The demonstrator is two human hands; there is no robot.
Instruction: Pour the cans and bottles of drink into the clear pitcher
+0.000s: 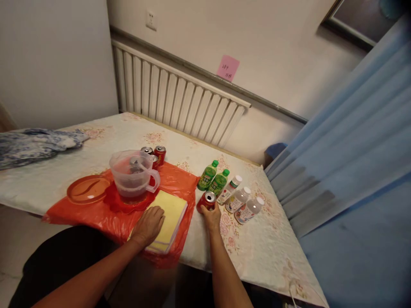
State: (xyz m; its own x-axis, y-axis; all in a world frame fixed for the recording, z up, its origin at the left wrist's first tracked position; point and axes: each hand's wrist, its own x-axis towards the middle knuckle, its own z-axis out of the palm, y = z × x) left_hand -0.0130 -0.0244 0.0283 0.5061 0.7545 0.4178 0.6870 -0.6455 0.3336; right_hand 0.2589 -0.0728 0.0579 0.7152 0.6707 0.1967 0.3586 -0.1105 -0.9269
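My right hand (212, 218) is wrapped round a red drink can (202, 204), which stands upright on the table with its top opened. My left hand (148, 224) lies on a folded yellow cloth (170, 214), fingers stretched over its left part. Beyond that hand, a clear plastic measuring jug (122, 177) with liquid in its bottom sits on a red scalloped dish (112, 201). Two green-capped bottles (207, 177) stand just behind the held can. Three white-capped clear bottles (248, 210) line up to its right.
An orange plastic sheet (173, 173) lies under the cloth and dish. An orange round lid (84, 190) is left of the jug. Several cans (159, 155) stand behind it, partly hidden. A patterned cloth (38, 143) lies far left; a blue curtain (346, 149) hangs right.
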